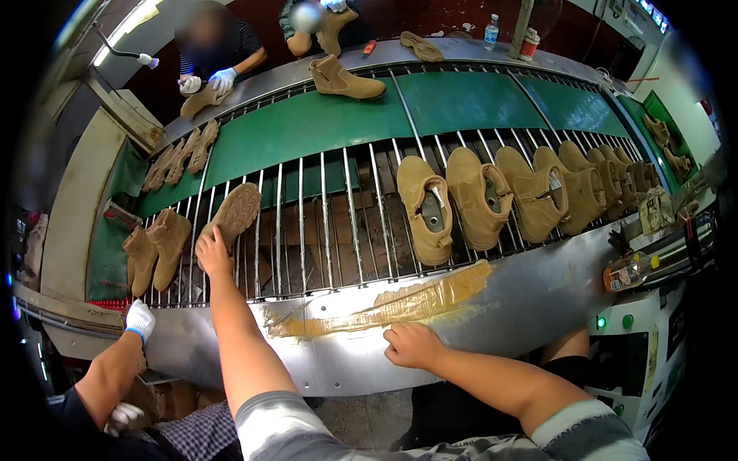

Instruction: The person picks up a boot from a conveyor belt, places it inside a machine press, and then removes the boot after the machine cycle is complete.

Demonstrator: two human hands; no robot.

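Note:
My left hand [214, 252] is closed on a tan ankle boot [237, 209] over the metal bars of the rack. That boot is tipped so its patterned sole shows, and most of its upper is hidden. My right hand [411, 344] is curled into a fist at the rack's metal front ledge [530, 307], beside a strip of brown tape [415, 303]; nothing shows in it. Left of my left hand, a pair of tan boots [165, 246] stands on the bars. To the right, a row of tan boots [480, 200] lines the near side.
A co-worker's white-gloved hand [140, 319] is by the left end of the ledge. Across the rack, gloved hands [223, 80] handle a sole. A green belt [307, 115] carries one boot [346, 80]; loose soles [181, 157] lie at left. A plastic bottle [629, 273] lies far right.

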